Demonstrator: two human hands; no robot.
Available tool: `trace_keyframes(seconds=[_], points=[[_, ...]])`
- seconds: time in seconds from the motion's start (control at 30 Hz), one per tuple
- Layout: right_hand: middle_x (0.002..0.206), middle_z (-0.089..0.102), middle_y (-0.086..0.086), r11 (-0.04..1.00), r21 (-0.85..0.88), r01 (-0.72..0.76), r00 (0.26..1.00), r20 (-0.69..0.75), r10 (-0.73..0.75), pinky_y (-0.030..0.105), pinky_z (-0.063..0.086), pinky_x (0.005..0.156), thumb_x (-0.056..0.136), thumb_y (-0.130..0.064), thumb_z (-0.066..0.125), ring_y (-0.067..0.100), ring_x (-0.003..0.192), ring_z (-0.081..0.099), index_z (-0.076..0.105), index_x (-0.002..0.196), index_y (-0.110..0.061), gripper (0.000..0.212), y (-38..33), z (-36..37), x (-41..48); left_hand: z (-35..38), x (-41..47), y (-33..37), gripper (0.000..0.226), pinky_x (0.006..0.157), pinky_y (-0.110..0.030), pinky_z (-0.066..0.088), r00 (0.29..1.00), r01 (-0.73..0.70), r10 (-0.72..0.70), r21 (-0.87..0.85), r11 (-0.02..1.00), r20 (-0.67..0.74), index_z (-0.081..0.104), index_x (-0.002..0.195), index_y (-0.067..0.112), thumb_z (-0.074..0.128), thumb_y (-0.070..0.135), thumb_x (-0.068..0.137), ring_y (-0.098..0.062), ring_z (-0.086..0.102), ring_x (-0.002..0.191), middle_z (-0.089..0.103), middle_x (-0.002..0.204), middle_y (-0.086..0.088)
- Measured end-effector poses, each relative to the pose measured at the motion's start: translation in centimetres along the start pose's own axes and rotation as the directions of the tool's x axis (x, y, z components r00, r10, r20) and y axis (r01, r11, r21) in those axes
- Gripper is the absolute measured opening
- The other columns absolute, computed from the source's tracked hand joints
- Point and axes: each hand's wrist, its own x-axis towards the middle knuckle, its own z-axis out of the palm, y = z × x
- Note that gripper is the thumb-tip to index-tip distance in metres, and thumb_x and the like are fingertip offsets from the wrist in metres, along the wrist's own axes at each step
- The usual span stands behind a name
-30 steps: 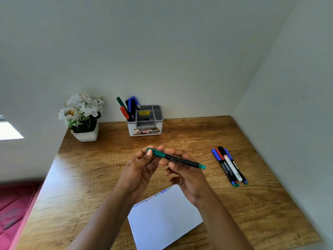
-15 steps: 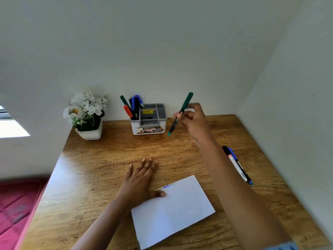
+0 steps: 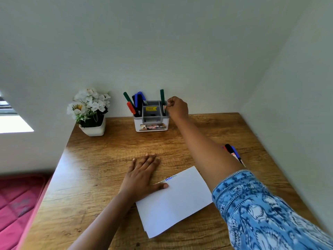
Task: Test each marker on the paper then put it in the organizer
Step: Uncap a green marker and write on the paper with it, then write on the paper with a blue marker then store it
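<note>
A white and grey organizer (image 3: 151,121) stands at the back of the wooden desk against the wall. Several markers lean in its left compartment (image 3: 134,103). A green marker (image 3: 162,98) stands upright in its right compartment, and my right hand (image 3: 177,107) pinches its lower part beside the organizer's right edge. My left hand (image 3: 143,175) lies flat, fingers apart, on the desk, with its thumb on the top left corner of the white paper (image 3: 173,200). Coloured scribbles run along the paper's top edge. Loose markers (image 3: 234,154) lie at the right, partly hidden by my right arm.
A white pot of white flowers (image 3: 90,112) stands left of the organizer. Walls close the desk at the back and the right. A pink mattress (image 3: 16,204) lies below the desk's left edge.
My right hand carried the green marker from above the paper to the organizer and stood it in the right compartment. My left hand let go of it and dropped flat onto the paper's corner.
</note>
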Motion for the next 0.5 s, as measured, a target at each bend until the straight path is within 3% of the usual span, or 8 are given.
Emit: trace_keyframes(seconds=[0.17, 0.27, 0.37, 0.5], points=[[0.102, 0.069, 0.004, 0.993, -0.008, 0.116, 0.991, -0.068, -0.116, 0.022, 0.049, 0.078, 0.089, -0.012, 0.061, 0.014, 0.093, 0.063, 0.065, 0.106, -0.01, 0.017, 0.9, -1.6, -6.0, 0.0, 0.0, 0.1, 0.101, 0.114, -0.042, -0.016, 1.0, -0.004, 0.004, -0.009, 1.0, -0.002, 0.0, 0.151, 0.036, 0.017, 0.092, 0.069, -0.007, -0.02, 0.141, -0.007, 0.158, 0.012], [0.09, 0.067, -0.005, 0.985, -0.108, 0.132, 0.981, -0.129, -0.146, 0.019, 0.047, 0.07, 0.088, -0.017, 0.062, 0.01, 0.085, 0.06, 0.068, 0.095, -0.017, 0.009, 3.8, -3.4, -10.8, -0.1, -0.2, 0.1, 0.106, 0.113, -0.043, -0.018, 1.0, -0.008, 0.008, 0.009, 1.0, 0.016, -0.004, 0.151, 0.035, 0.013, 0.094, 0.065, -0.009, -0.023, 0.141, -0.012, 0.157, 0.011], [0.087, 0.069, -0.004, 0.966, -0.257, 0.03, 0.972, -0.217, -0.088, 0.021, 0.044, 0.066, 0.087, -0.018, 0.063, 0.01, 0.082, 0.058, 0.068, 0.092, -0.018, 0.007, 7.5, -5.8, -14.5, -0.1, -0.5, 0.5, 0.111, 0.113, -0.045, -0.018, 0.999, -0.001, 0.001, 0.005, 1.0, 0.049, -0.007, 0.15, 0.034, 0.011, 0.096, 0.06, -0.013, -0.027, 0.14, -0.019, 0.154, 0.011], [0.099, 0.067, 0.006, 0.814, -0.541, -0.211, 0.952, -0.301, 0.047, 0.039, 0.046, 0.08, 0.088, -0.02, 0.06, 0.024, 0.097, 0.056, 0.066, 0.102, -0.014, 0.016, 11.3, -8.9, -16.5, 0.1, -1.2, 1.2, 0.112, 0.113, -0.046, -0.017, 0.998, 0.0, 0.0, 0.014, 1.0, 0.06, -0.011, 0.148, 0.034, 0.008, 0.097, 0.058, -0.015, -0.029, 0.139, -0.024, 0.151, 0.01]])
